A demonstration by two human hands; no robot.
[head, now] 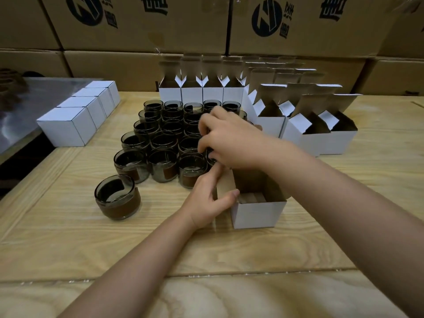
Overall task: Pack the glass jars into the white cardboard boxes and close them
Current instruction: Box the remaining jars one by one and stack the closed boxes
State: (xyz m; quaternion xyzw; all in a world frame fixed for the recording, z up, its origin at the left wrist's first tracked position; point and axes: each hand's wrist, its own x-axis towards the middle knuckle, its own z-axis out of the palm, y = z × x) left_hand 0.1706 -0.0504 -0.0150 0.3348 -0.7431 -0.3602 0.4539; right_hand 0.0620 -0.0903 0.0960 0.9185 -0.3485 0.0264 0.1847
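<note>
An open white cardboard box point(258, 213) stands on the wooden table in front of me, with nothing in it but its folded bottom. My left hand point(210, 198) holds the box's left flap, thumb on the rim. My right hand point(226, 142) reaches over a cluster of several dark glass jars point(164, 143) and curls its fingers round one jar point(211, 154) at the cluster's near right corner, mostly hidden by the hand. One jar point(118, 197) stands alone at the near left.
Several closed white boxes point(75, 117) sit in a row at the left. Several open white boxes point(319, 134) stand behind and right of the jars. Big brown cartons point(142, 24) wall the back. A grey sheet point(34, 99) covers the far left.
</note>
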